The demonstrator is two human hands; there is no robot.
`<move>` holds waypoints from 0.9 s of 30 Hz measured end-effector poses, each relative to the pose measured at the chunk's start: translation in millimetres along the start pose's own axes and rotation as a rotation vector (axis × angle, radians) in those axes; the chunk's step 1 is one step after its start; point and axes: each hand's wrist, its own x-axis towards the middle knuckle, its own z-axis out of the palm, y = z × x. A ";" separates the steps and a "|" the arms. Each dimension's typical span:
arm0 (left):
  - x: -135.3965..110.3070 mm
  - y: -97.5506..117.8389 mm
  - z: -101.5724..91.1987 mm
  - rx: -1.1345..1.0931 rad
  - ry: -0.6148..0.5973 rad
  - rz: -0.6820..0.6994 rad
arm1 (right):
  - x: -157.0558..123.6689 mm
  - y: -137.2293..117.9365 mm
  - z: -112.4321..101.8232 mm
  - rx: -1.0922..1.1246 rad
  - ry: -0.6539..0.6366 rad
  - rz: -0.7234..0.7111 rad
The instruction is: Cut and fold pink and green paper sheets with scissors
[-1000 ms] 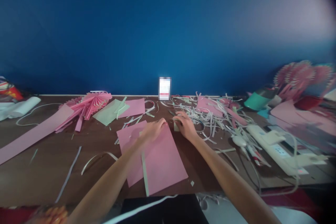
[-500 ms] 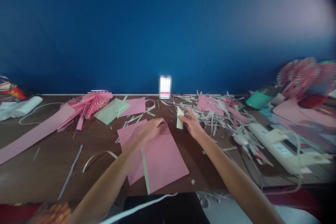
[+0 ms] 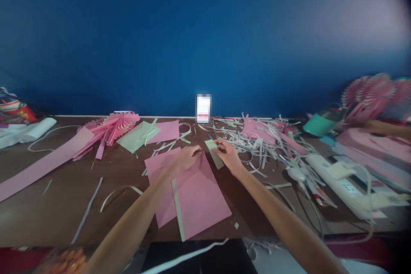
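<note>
My left hand [image 3: 190, 158] rests on the top corner of a large pink paper sheet [image 3: 204, 205], its fingers curled and pressed together there. A narrow pale green strip [image 3: 178, 212] runs along the left side of that sheet, over a second pink sheet [image 3: 163, 212]. To the right, my right hand [image 3: 227, 154] pinches a small pale green paper piece [image 3: 212, 147] between thumb and fingers, close beside the pink sheet's upper right edge. The piece slants down toward the right.
Shredded paper strips [image 3: 257, 147] heap behind my right hand. A white power strip [image 3: 334, 188] with cables lies right, near a green cup-like container [image 3: 319, 124]. Pleated pink paper fans [image 3: 120, 124] sit at the left. A lit phone-like screen [image 3: 203, 109] stands against the blue wall.
The pale green piece in my right hand has turned from upright to slanting and moved slightly left and toward me. My left hand has stayed on the pink sheet.
</note>
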 end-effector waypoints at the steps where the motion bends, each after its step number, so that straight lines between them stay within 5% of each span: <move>1: 0.4 -0.8 1.5 -0.009 0.013 0.002 | 0.3 0.8 0.4 0.009 -0.006 0.011; 27: 3.5 -13.4 5.6 -0.177 0.020 -0.115 | -3.7 7.6 6.0 -0.076 -0.190 -0.029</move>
